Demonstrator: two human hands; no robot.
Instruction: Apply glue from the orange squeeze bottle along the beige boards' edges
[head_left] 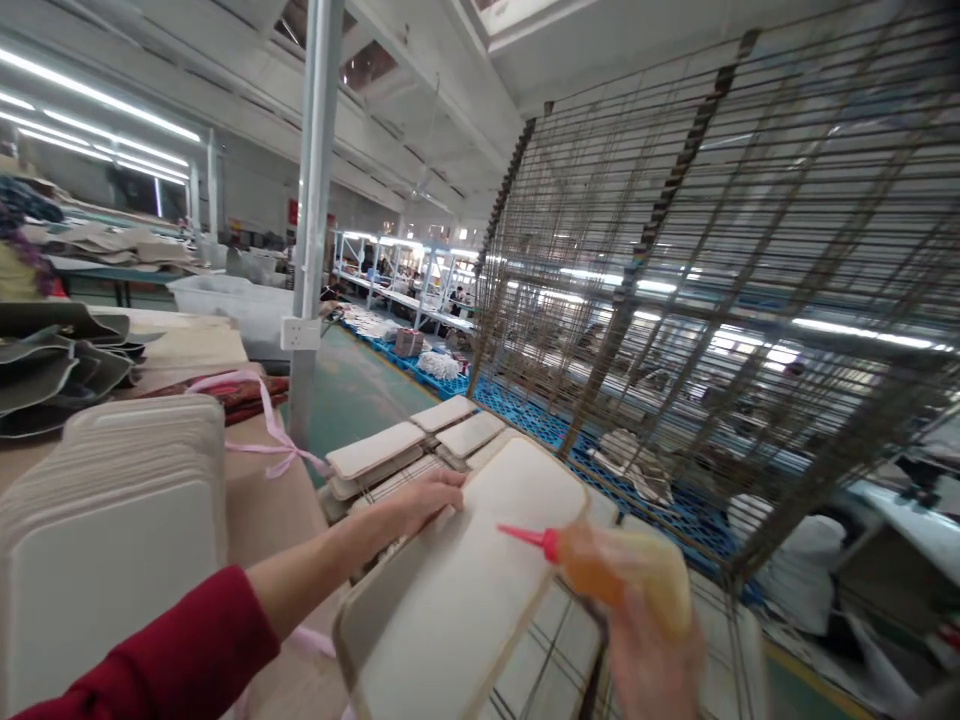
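Note:
My left hand (421, 500) grips the upper left edge of a cream padded panel (465, 590) with a tan rim, which lies tilted over checked fabric. My right hand (652, 670), blurred by motion, is closed round a squeeze bottle (622, 575) of amber liquid. Its red nozzle points left, just above the panel's surface. A red sleeve covers my left forearm.
A stack of similar cream panels (112, 530) stands on the brown table at the left. More panels (405, 445) lie beyond my left hand. A tall wire drying rack (712, 260) fills the right. A grey post (311, 220) rises behind the table. Blue pallets line the floor.

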